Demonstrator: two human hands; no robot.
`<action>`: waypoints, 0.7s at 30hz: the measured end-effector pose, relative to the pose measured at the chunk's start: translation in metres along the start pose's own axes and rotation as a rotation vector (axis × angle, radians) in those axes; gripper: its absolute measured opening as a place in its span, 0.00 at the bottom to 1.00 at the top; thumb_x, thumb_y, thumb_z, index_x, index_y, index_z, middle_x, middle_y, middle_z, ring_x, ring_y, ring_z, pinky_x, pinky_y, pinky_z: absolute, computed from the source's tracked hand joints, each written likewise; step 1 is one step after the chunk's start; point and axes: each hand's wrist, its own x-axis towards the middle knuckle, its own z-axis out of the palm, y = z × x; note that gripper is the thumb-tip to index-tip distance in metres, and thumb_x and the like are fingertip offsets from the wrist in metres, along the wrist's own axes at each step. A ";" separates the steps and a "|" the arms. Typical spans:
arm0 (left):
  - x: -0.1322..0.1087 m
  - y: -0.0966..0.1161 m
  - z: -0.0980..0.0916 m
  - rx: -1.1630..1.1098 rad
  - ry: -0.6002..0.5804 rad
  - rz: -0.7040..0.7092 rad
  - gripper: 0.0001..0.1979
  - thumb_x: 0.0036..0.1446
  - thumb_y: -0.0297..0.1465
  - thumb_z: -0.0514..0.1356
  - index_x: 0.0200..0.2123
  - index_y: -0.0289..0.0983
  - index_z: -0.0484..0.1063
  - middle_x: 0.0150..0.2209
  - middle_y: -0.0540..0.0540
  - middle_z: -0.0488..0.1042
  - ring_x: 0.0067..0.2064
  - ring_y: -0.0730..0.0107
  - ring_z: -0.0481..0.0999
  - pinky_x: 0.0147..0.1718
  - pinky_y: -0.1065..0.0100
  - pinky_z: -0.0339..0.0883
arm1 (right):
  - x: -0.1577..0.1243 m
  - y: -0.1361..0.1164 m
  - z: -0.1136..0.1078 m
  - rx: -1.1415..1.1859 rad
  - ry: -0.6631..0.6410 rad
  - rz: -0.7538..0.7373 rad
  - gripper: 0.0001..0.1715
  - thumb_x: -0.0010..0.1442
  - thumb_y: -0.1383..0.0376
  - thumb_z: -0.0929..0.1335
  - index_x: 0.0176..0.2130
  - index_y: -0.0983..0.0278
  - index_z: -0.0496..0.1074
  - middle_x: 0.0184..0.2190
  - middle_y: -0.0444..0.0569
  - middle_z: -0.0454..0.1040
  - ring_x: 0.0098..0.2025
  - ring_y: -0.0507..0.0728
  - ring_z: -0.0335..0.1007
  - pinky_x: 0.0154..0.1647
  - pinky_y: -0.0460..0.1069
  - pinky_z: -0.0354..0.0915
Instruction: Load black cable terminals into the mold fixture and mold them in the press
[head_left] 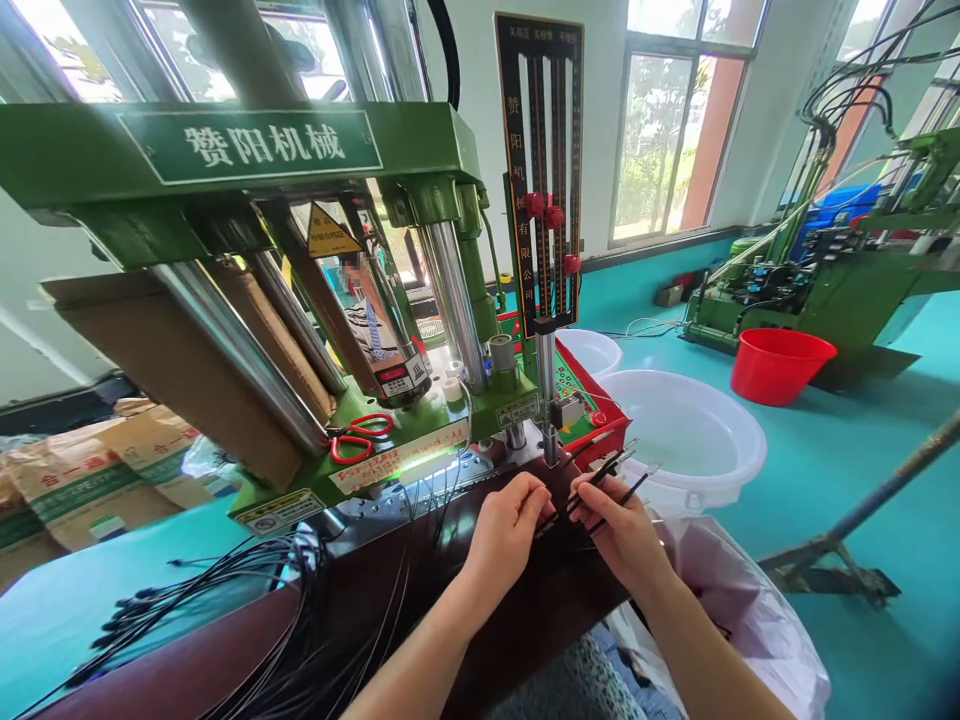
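My left hand [510, 530] and my right hand [619, 530] are close together above the dark edge of a green vertical moulding machine [247, 150]. Thin black cables [600, 490] with metal tips run through my right hand's fingers, and their tips point up and to the right. My left hand pinches black cable at the fingertips, though its fingers hide part of the grip. A large bunch of similar black cables [217, 610] drapes over the machine's front at the left. Red-handled scissors [360, 438] lie on the machine's green bed.
A white plastic basin [675, 430] holding water and a smaller white basin [589, 350] stand beyond the machine. A pale plastic bag [735, 620] sits below my right arm. Further off are a red bucket [780, 365], another green machine [832, 300], paper sacks [90, 480], and a metal stand [832, 560].
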 end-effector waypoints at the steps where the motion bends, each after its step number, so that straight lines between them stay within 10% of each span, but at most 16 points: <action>1: 0.002 0.005 0.002 0.049 0.002 0.027 0.14 0.59 0.37 0.48 0.27 0.37 0.66 0.24 0.50 0.70 0.26 0.74 0.68 0.27 0.72 0.58 | -0.001 -0.001 0.000 0.006 -0.008 0.004 0.09 0.46 0.64 0.74 0.31 0.63 0.75 0.28 0.43 0.73 0.26 0.49 0.66 0.28 0.44 0.63; 10: 0.004 0.007 0.036 0.238 -0.292 0.086 0.15 0.60 0.35 0.47 0.25 0.37 0.66 0.21 0.51 0.70 0.23 0.74 0.66 0.23 0.73 0.53 | -0.011 -0.019 -0.022 0.023 0.009 -0.024 0.12 0.52 0.59 0.70 0.37 0.60 0.76 0.30 0.45 0.73 0.34 0.53 0.66 0.36 0.47 0.63; 21: 0.016 -0.071 0.020 0.837 -0.371 -0.059 0.13 0.58 0.38 0.51 0.37 0.37 0.70 0.38 0.45 0.71 0.41 0.64 0.71 0.38 0.66 0.62 | -0.036 -0.006 -0.073 -0.173 0.079 0.098 0.14 0.54 0.56 0.68 0.35 0.62 0.77 0.28 0.48 0.74 0.34 0.55 0.66 0.35 0.46 0.61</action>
